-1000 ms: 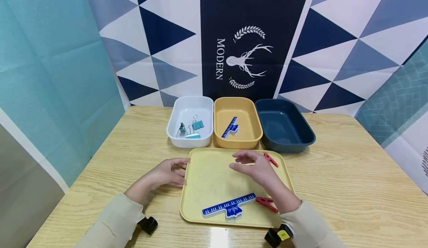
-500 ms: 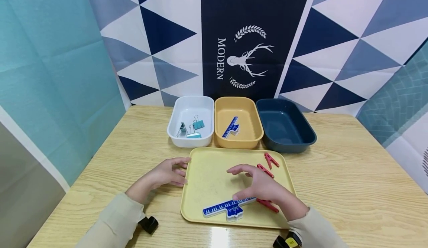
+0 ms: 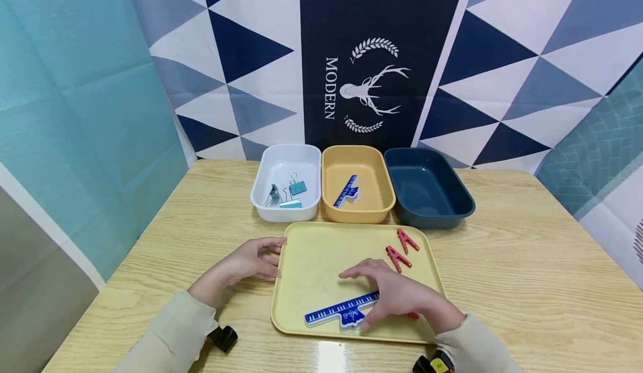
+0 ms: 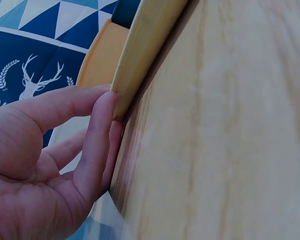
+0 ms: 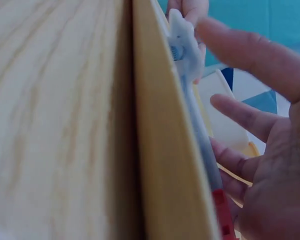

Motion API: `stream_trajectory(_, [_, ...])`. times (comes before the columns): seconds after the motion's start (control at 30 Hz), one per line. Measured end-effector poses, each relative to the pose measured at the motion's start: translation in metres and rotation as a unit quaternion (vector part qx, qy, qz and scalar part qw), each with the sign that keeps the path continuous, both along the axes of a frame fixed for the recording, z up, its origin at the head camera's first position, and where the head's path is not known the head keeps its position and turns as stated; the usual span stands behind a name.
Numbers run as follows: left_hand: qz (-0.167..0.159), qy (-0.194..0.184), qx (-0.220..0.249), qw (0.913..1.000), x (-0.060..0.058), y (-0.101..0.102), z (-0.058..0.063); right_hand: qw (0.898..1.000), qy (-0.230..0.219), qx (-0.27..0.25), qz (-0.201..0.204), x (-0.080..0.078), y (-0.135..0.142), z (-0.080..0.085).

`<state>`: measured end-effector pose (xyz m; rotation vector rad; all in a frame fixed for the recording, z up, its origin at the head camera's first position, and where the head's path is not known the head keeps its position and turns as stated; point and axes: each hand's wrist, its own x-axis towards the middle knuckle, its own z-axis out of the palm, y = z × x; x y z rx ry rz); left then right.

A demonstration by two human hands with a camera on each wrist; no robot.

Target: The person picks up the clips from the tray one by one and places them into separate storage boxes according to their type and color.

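On the tray [image 3: 308,272], by empty, loosely spread hands [image 3: 253,260] [image 3: 390,289], blue clip [image 3: 334,310] and red clips [image 3: 394,254]; behind, teal clips [image 3: 298,187] in white bin [image 3: 286,215].

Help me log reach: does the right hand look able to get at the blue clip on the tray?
Likely yes: the right hand hangs over one end of the blue clip, with nothing visible in between.

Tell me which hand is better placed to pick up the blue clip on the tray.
The right hand, I'd judge: its spread thumb and fingers are right by the blue clip. The left hand is at the tray's left edge, farther off.
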<state>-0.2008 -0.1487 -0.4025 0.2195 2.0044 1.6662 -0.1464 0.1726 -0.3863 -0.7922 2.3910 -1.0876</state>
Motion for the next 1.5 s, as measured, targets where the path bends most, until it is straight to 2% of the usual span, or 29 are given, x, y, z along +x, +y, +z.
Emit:
stream_trajectory(0.13, [-0.001, -0.001, 0.000, 1.0000, 0.000, 0.000, 0.000, 1.000, 0.008, 0.021, 0.013, 0.000, -0.002, -0.001])
stream_trajectory(0.3, [0.000, 0.002, -0.001, 1.0000, 0.000, -0.001, 0.000, 0.999, 0.010, 0.049, 0.003, 0.002, -0.007, 0.001])
stream_trajectory(0.5, [0.001, -0.001, 0.006, 1.0000, 0.000, 0.000, -0.001, 0.997, 0.013, 0.051, -0.053, 0.003, -0.013, 0.004])
stream_trajectory(0.77, [0.000, 0.005, 0.002, 1.0000, 0.001, 0.001, 0.000, 0.990, 0.020, 0.068, -0.119, 0.006, -0.020, 0.006])
stream_trajectory(1.03, [0.001, 0.010, -0.006, 0.9999, 0.002, 0.000, 0.001, 0.987, -0.038, 0.033, -0.152, 0.000, -0.016, 0.005])
stream_trajectory(1.27, [0.003, 0.010, -0.004, 0.9999, 0.001, -0.001, 0.000, 0.975, -0.074, 0.003, -0.212, -0.004, -0.013, 0.004])
stream_trajectory(1.37, [0.003, 0.007, -0.002, 1.0000, 0.001, -0.001, -0.001, 0.969, -0.084, -0.015, -0.232, -0.005, -0.012, 0.007])
stream_trajectory(1.5, [-0.001, 0.005, 0.003, 1.0000, 0.001, -0.001, -0.002, 0.968, -0.085, -0.044, -0.233, -0.007, -0.009, 0.010])
